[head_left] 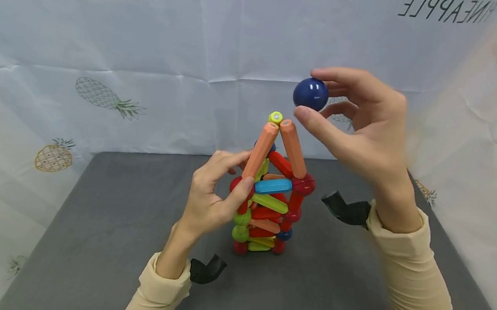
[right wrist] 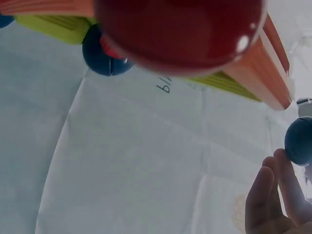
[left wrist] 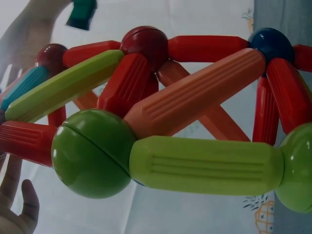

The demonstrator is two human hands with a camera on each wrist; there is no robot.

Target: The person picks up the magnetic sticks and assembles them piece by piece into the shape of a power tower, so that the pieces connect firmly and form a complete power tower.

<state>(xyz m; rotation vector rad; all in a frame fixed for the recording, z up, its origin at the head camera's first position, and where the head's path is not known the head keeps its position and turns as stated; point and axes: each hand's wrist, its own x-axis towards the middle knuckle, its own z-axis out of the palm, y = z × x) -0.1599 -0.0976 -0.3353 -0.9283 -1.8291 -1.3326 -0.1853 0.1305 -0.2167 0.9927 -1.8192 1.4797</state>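
Observation:
A tower of coloured toy building sticks and balls (head_left: 270,202) stands on the table. My left hand (head_left: 213,192) grips its upper left corner, thumb at the foot of a leaning orange stick (head_left: 260,149) beside a red ball. A second orange stick (head_left: 293,147) and a yellow-green stick (head_left: 275,117) lean inward with it; their tips come close together. Above and right of those tips, my right hand (head_left: 364,120) pinches a dark blue ball (head_left: 310,94) between thumb and fingers, apart from the tower. Green balls (left wrist: 95,153) and red sticks fill the left wrist view.
The dark grey table (head_left: 126,243) runs under the tower. A white cloth (head_left: 217,32) with pineapple prints hangs behind and at both sides. Black straps (head_left: 346,208) stick out from both wrists.

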